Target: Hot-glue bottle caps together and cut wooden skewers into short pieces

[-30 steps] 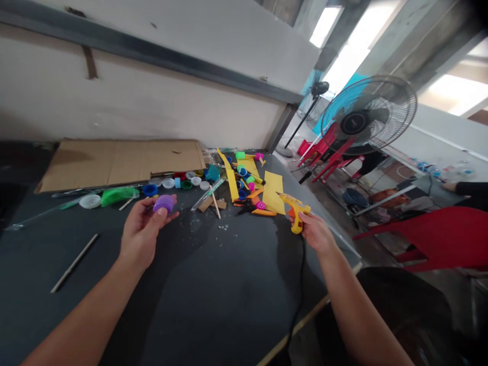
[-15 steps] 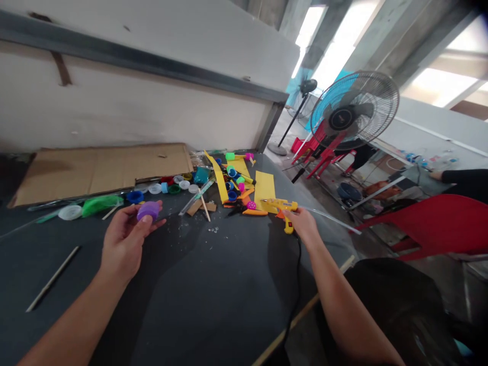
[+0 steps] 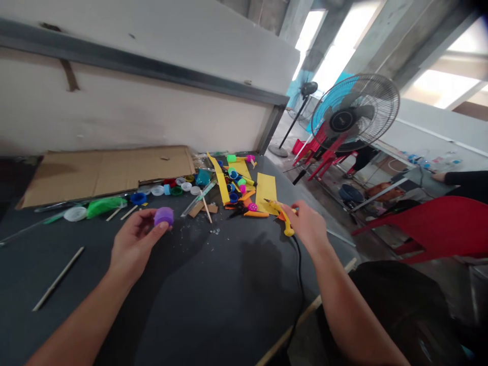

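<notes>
Your left hand pinches a purple cap between thumb and fingertips, just left of center. Your right hand closes around a yellow glue gun, right of center, its nozzle resting near a yellow strip. Its black cord trails down across the dark table. Beyond your left hand, a row of bottle caps lies below the cardboard at the upper left. Farther off at the upper right stands a blue-and-black fan, with a red chair to the right.
</notes>
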Action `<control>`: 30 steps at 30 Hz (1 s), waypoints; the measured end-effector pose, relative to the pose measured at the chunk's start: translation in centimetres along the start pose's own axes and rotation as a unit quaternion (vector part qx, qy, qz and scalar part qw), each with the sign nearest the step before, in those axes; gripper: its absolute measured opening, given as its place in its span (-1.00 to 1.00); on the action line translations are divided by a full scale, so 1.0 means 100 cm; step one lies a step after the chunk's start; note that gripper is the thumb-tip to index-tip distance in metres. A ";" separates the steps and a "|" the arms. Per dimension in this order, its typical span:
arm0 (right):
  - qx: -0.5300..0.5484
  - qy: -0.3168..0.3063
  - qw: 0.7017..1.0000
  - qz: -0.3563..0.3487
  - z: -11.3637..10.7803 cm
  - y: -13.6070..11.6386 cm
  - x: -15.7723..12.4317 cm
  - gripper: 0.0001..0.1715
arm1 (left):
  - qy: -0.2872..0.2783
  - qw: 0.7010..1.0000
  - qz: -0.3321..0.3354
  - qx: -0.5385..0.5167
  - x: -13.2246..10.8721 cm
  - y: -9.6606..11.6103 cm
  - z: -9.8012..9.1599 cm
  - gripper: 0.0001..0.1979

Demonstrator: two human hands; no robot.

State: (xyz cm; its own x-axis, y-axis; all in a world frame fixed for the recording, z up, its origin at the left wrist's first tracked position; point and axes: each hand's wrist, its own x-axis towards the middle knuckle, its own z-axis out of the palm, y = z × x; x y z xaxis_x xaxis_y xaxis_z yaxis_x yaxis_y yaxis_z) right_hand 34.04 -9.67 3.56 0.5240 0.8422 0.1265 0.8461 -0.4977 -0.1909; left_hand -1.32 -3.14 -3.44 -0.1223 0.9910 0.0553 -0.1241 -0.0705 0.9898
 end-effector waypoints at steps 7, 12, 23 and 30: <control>0.286 -0.187 0.856 -0.386 0.009 -0.111 -0.045 -0.57 | -0.130 0.987 -0.072 0.059 -0.015 0.017 0.007 -0.53; 0.372 -0.230 0.791 -0.428 0.048 -0.148 -0.049 -0.33 | -0.143 0.981 -0.132 -0.011 -0.021 0.013 0.009 -0.61; 0.489 -0.250 0.765 -0.337 0.069 -0.147 -0.057 -0.51 | -0.192 0.966 -0.151 -0.084 -0.025 0.021 0.013 -0.56; 0.496 -0.249 0.774 -0.304 0.068 -0.147 -0.053 -0.57 | -0.174 0.969 -0.152 -0.088 -0.025 0.018 0.015 -0.57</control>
State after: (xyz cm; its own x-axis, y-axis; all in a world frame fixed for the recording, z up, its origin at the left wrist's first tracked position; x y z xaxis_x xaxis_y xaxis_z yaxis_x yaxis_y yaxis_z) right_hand 18.15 -5.41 -0.94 -0.2527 0.9569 0.1432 0.3006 0.2183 -0.9284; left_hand 0.22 -5.55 -1.64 0.2828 0.9450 -0.1645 -0.2718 0.2434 0.9311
